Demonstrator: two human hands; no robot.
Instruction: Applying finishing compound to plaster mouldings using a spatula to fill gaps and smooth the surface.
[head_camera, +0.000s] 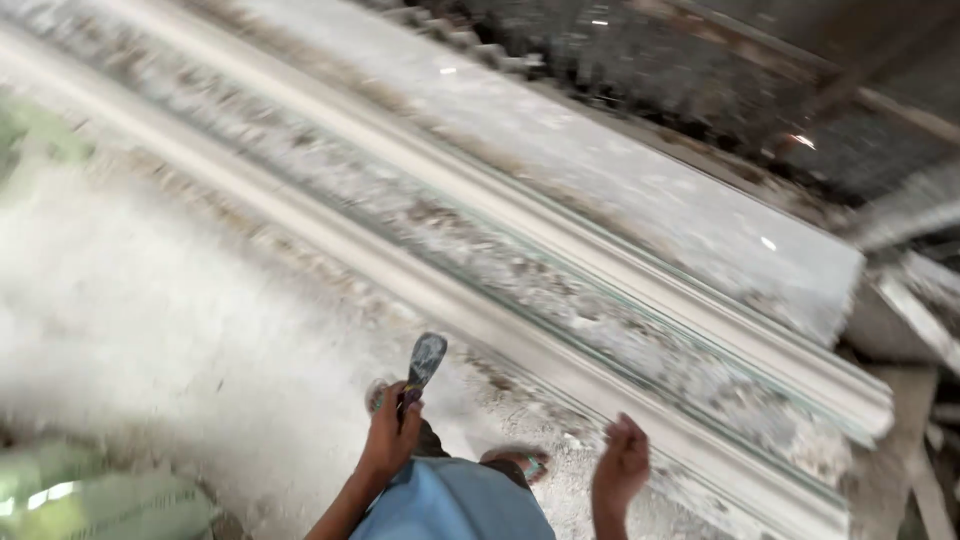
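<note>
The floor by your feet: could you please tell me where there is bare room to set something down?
The widest bare patch is the white dusty floor, between the long plaster moulding and the green sack. The left hand holds a scraper at its edge. Right of the moulding, stacked debris crowds things.

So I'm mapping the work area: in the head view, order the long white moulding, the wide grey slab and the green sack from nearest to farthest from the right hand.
From the right hand:
1. Long white moulding, just ahead of it.
2. Wide grey slab, beyond the moulding, upper right.
3. Green sack, far across at lower left.

floor (180, 290): white-dusted | on it: long white moulded cornice strips (560, 290), side by side
</note>
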